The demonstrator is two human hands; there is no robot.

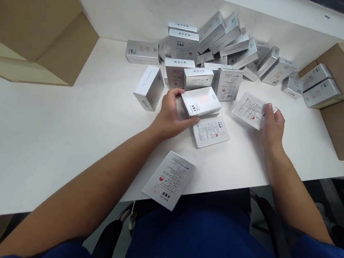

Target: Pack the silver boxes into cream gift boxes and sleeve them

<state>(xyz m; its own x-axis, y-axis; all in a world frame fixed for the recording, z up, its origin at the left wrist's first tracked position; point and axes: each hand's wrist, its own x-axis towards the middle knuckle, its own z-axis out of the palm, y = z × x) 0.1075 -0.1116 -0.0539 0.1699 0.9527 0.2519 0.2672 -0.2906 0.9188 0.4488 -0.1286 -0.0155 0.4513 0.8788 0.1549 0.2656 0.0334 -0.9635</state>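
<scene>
We cannot see how far the fingers of our left hand (170,116) reach beneath the left-held box (202,101), nor whether that box rests on another. The fingers of our right hand (271,130) are mostly hidden under the right-held box (250,110). Boxes at the back of the heap (226,36) cover one another, so we cannot count them all. The left carton (64,46) and the right carton (342,124) are cut off by the view's edges.

Both held boxes are silvery white, with dark print; the right-held box shows a small red mark, the left-held box a faint reddish pattern. They are above the desk (74,128), in front of the heap. Near them lies a flat box (210,131); a nearer box (169,180) juts past the desk's front edge.

Our left grip is partly open, spread to the left-held box's width, thumb on its near side. Our right grip is nearly closed, pinching a corner, thumb on top.
</scene>
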